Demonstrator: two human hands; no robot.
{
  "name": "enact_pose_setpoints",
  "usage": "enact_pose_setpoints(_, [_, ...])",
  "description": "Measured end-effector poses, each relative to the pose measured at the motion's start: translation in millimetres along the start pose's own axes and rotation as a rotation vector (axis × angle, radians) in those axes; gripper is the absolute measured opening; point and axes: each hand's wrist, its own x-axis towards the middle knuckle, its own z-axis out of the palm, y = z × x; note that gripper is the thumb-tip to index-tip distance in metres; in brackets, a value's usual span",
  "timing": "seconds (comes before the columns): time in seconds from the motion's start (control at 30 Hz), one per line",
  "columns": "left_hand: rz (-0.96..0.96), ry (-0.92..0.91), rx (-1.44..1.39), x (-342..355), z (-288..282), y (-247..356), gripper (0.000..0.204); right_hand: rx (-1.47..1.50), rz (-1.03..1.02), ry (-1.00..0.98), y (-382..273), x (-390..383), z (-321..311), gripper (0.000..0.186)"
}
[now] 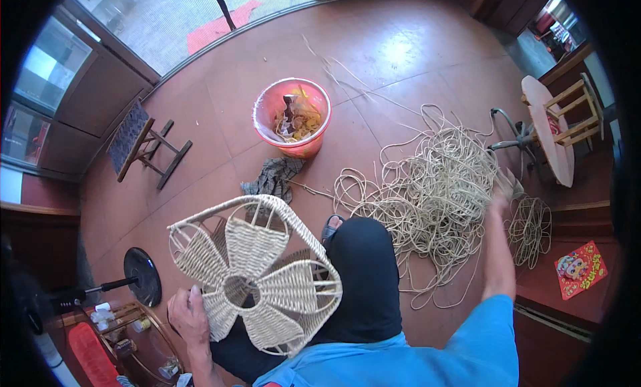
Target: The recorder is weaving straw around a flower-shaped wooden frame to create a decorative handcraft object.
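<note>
A pale woven basket (257, 247) rests tilted on my lap, with petal-shaped woven panels around a round open centre and a thick wrapped rim along its top. My left hand (190, 315) grips its lower left edge, thumb uppermost, with some fingers hidden. Out to the right, my right arm stretches to the far side of a big tangled heap of straw-coloured cord (441, 180). There my right hand (507, 185) is at the heap's right edge, smeared by motion, so its fingers and anything in them are unclear.
A red bucket (312, 145) of scraps stands ahead, with a crumpled dark cloth (272, 178) beside it. A folding stool (143, 143) is at left, a round-topped seat (549, 130) at right. A smaller cord coil (531, 232) lies near a red printed sheet (581, 270). A cluttered rack (137, 340) sits lower left.
</note>
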Motion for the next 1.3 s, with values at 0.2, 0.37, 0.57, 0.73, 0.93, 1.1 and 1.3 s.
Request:
enact_pose_setpoints(0.2, [0.147,0.052,0.014,5,5,15,0.039,-0.328,-0.084,0.089,93,6,-177,0.04])
enact_pose_setpoints(0.37, [0.053,0.068,0.008,-14,-18,-6,0.045,-0.76,-0.172,0.124,109,-19,-291,0.049])
enact_pose_setpoints(0.57, [0.29,-0.001,-0.06,7,19,17,0.046,-0.856,-0.127,0.234,44,-71,-373,0.063])
enact_pose_setpoints(0.73, [0.213,0.086,0.001,-25,-6,-9,0.047,0.087,-0.307,-0.174,-230,-154,-185,0.043])
enact_pose_setpoints(0.93, [0.197,0.054,0.033,-18,9,-6,0.044,-0.182,-0.715,-0.211,-287,-205,-150,0.041])
enact_pose_setpoints(1.1, [0.141,0.074,0.019,-18,8,-16,0.05,-0.474,-0.621,-0.252,-249,-147,-149,0.04])
enact_pose_setpoints(1.3, [0.203,0.037,-0.081,-10,24,-5,0.052,-0.148,-0.164,0.006,-253,-39,-255,0.038])
